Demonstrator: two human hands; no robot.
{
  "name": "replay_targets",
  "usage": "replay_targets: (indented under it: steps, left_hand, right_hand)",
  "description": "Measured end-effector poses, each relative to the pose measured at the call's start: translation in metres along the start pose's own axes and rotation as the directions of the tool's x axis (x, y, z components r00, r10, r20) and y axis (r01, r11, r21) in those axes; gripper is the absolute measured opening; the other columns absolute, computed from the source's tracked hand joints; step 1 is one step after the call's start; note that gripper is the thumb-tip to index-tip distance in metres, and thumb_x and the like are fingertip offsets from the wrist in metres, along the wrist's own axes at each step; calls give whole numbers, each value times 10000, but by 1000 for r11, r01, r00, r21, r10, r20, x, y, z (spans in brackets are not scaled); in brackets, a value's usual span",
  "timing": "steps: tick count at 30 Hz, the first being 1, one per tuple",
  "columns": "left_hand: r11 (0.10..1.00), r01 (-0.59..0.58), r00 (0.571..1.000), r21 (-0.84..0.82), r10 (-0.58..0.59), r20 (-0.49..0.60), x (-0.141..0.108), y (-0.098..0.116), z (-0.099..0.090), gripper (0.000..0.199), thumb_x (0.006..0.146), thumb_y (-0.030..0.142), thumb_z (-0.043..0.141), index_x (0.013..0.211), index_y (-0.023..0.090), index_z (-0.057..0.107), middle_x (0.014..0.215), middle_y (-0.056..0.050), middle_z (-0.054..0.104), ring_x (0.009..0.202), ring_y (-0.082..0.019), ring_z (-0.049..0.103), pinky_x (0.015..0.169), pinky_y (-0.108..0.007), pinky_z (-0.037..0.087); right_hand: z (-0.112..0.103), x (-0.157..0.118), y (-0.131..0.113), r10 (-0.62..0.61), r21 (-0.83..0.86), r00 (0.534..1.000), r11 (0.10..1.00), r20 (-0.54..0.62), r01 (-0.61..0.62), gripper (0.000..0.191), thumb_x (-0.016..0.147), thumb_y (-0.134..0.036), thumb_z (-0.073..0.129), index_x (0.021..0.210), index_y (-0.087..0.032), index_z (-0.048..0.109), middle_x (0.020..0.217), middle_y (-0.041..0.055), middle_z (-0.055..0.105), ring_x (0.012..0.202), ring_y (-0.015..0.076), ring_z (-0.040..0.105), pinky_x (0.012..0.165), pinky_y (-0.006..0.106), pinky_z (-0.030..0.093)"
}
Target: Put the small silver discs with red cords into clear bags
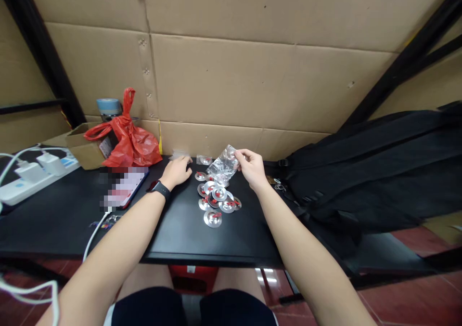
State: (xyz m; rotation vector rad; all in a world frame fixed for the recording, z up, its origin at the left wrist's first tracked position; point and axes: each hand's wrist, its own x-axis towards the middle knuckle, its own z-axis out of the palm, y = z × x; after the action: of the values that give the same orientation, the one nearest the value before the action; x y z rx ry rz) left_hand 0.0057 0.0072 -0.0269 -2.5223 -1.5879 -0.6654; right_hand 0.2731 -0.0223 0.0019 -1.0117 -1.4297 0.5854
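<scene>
Several round silver metal discs [212, 218] with red loops at their centres lie in a loose pile on the black table [173, 239]. Above the back of the pile, my right hand [250, 168] pinches the edge of a crinkled clear plastic bag [224, 164]. To the left, my left hand [176, 172] rests near the back of the table with its fingers bent and apart, beside some flat clear plastic bags [179, 153]. Another small clear bag [204, 160] with a disc in it lies between my hands.
A phone [132, 186] with a white cable, a power strip [16, 191], a cardboard box [84, 148] and a red plastic bag [135, 145] are on the left. A black backpack [378, 172] is on the right. A cardboard wall [231, 85] stands behind the table.
</scene>
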Motion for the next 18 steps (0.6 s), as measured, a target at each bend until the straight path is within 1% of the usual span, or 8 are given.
replay_targets:
  steps: [3, 5, 7, 10, 13, 15, 16, 18]
  left_hand:
    - [984, -155, 986, -92, 149, -70, 0, 14, -5, 436, 824, 170, 561, 1258, 189, 528, 1220, -97, 624, 1096, -232, 618, 966, -348, 493]
    - [950, -291, 952, -115, 276, -130, -1, 28, -10, 541, 798, 177, 611, 1322, 202, 483, 1256, -97, 597, 1129, -237, 597, 978, -354, 488]
    - [910, -404, 908, -90, 387, -161, -2, 45, -14, 569, 789, 203, 653, 1332, 216, 480, 1293, -98, 575, 1162, -249, 573, 978, -370, 482]
    - [858, -513, 842, 22, 508, -181, -6, 69, -15, 437, 854, 222, 629, 1280, 214, 533, 1319, -103, 571, 1194, -258, 547, 968, -385, 462]
    - [820, -555, 795, 142, 573, -199, -8, 83, -10, 247, 957, 202, 500, 1182, 201, 604, 1225, -91, 634, 1112, -229, 582, 936, -371, 448]
    - [806, -560, 788, 192, 590, -177, -8, 85, -7, 225, 983, 205, 459, 1119, 193, 638, 1124, -83, 672, 1025, -212, 607, 894, -357, 450]
    - [807, -553, 796, 206, 585, -153, -7, 84, -7, 216, 983, 209, 462, 1080, 188, 654, 1074, -81, 683, 989, -209, 615, 871, -350, 452]
    - [839, -498, 844, 220, 527, -102, -5, 78, -9, 193, 964, 205, 490, 993, 182, 680, 989, -77, 695, 939, -209, 627, 824, -339, 458]
  right_hand:
    - [1, 0, 6, 10, -48, 1000, 999, 4, -10, 440, 797, -615, 638, 825, -180, 699, 573, 10, 628, 452, 158, 556, 450, 277, 428]
    - [3, -1, 10, 18, -80, 1000, 997, 15, -17, 438, 797, -616, 636, 822, -183, 698, 552, 5, 609, 442, 166, 564, 450, 286, 444]
    - [6, -3, 12, 38, -87, 999, 996, 32, -35, 439, 795, -623, 636, 819, -189, 696, 542, 5, 605, 441, 170, 568, 452, 293, 456]
    - [12, -5, 12, 74, -7, 994, 997, 83, -74, 452, 779, -642, 645, 833, -196, 688, 561, 4, 614, 454, 166, 562, 458, 296, 470]
    - [16, -8, 9, 76, 62, 985, 994, 152, -86, 456, 784, -648, 642, 845, -198, 676, 588, -4, 609, 458, 143, 538, 448, 277, 450]
    - [18, -9, 7, 80, 76, 979, 993, 190, -95, 461, 794, -652, 629, 862, -197, 664, 618, -5, 613, 462, 132, 540, 433, 260, 425]
    - [18, -9, 7, 88, 85, 975, 991, 204, -107, 467, 797, -656, 623, 881, -198, 656, 646, -1, 623, 472, 130, 552, 427, 252, 416]
    - [18, -8, 9, 108, 112, 971, 985, 216, -134, 482, 800, -665, 611, 927, -201, 640, 719, 13, 647, 509, 128, 585, 425, 237, 411]
